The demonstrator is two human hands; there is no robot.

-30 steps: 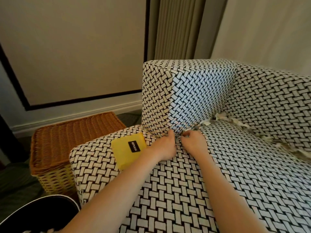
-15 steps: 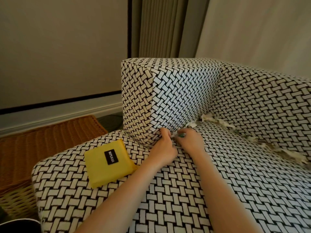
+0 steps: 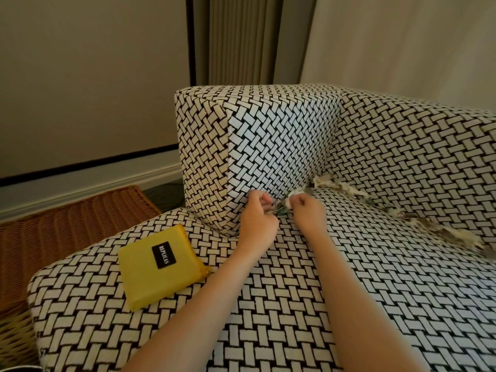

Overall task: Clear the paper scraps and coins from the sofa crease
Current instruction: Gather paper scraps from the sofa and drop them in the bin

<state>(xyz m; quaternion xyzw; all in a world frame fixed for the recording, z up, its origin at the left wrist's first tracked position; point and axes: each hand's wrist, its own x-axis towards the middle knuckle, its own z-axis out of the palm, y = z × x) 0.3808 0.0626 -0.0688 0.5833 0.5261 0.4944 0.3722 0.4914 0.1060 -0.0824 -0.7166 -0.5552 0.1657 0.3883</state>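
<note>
A black-and-white woven-pattern sofa (image 3: 375,277) fills the view. Torn paper scraps (image 3: 442,229) lie along the crease between seat and backrest, running right from the armrest corner. My left hand (image 3: 257,218) and my right hand (image 3: 308,210) meet at the crease beside the armrest (image 3: 268,146). Both have curled fingers and pinch a small clump of scraps (image 3: 284,206) between them. I cannot make out any coins.
A yellow pouch (image 3: 158,267) with a black label lies on the seat's front left corner. A wicker basket (image 3: 67,226) stands on the floor left of the sofa. Curtains and a wall are behind.
The camera has moved closer and to the right. Both hands have stayed at the armrest crease and have drawn a clump of scraps up out of it.
</note>
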